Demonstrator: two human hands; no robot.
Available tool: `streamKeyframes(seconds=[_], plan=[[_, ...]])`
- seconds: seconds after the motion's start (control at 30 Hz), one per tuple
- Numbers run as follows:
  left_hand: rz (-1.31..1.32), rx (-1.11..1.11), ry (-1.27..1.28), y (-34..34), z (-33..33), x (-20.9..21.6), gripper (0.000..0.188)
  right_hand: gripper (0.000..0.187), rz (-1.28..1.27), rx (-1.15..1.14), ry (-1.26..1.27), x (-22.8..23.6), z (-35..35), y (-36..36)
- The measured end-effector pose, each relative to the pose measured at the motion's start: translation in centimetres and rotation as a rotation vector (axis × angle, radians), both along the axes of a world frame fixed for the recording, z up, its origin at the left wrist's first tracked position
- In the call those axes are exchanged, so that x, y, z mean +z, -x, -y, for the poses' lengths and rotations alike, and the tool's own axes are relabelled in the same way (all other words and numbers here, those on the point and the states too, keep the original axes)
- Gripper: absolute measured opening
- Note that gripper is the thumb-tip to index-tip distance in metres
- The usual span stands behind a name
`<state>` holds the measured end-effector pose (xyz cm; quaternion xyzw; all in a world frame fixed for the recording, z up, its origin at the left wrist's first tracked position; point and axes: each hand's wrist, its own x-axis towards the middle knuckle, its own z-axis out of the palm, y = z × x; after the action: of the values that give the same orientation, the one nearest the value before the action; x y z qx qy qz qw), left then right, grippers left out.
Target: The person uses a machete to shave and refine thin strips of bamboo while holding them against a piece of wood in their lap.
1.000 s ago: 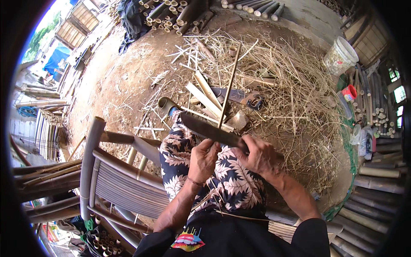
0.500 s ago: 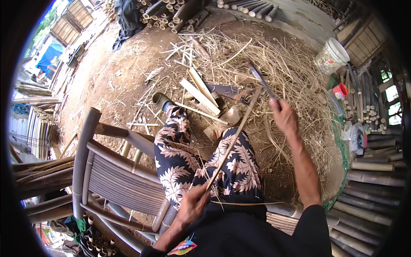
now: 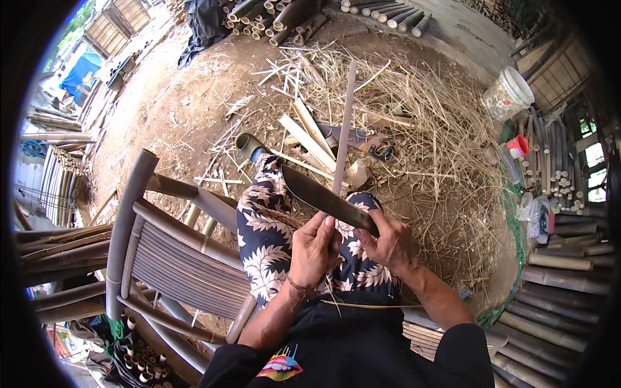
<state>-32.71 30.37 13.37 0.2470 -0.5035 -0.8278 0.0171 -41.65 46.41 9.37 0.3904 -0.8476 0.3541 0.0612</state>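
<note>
My right hand [image 3: 393, 244] is wrapped round the handle of a broad dark-bladed knife [image 3: 317, 197], whose blade slants up and left across my lap. My left hand [image 3: 314, 249] is closed on the near end of a long flat bamboo strip [image 3: 345, 123], thumb on top, close beside the blade. Away from me the strip points, passing behind the knife and over the floor. Whether the edge touches the strip is hidden by the blade and fingers. Thin shavings [image 3: 333, 299] lie on my lap.
Split bamboo pieces [image 3: 307, 145], a handsaw [image 3: 377, 146] and a wood block [image 3: 356, 174] lie beyond my knees, beside heaped shavings [image 3: 440, 123]. A bamboo chair [image 3: 187, 258] stands at left. At right are a white bucket [image 3: 508, 94], a red tub [image 3: 517, 146] and stacked bamboo poles [image 3: 563, 310].
My right hand has brought the knife in from the far right to my lap, beside my left hand. The strip has swung more upright, and my left hand has moved slightly away from my body.
</note>
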Motion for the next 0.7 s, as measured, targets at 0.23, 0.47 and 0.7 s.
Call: streamKeyframes(seconds=[0.23, 0.47, 0.7], plan=[[0.051, -0.117, 0.020, -4.0, -1.6, 0.4, 0.038, 0.050, 0.304, -0.310, -0.170, -1.0, -1.2, 6.5], [0.082, -0.241, 0.006, -11.4, -0.8, 0.3, 0.041, 0.060, 0.549, -0.561, -0.184, 2.2, -3.1, 13.1], [-0.034, -0.101, -0.585, -6.5, 1.8, -1.1, 0.050, 0.051, 0.295, -0.265, -0.057, 3.0, -1.5, 8.6]])
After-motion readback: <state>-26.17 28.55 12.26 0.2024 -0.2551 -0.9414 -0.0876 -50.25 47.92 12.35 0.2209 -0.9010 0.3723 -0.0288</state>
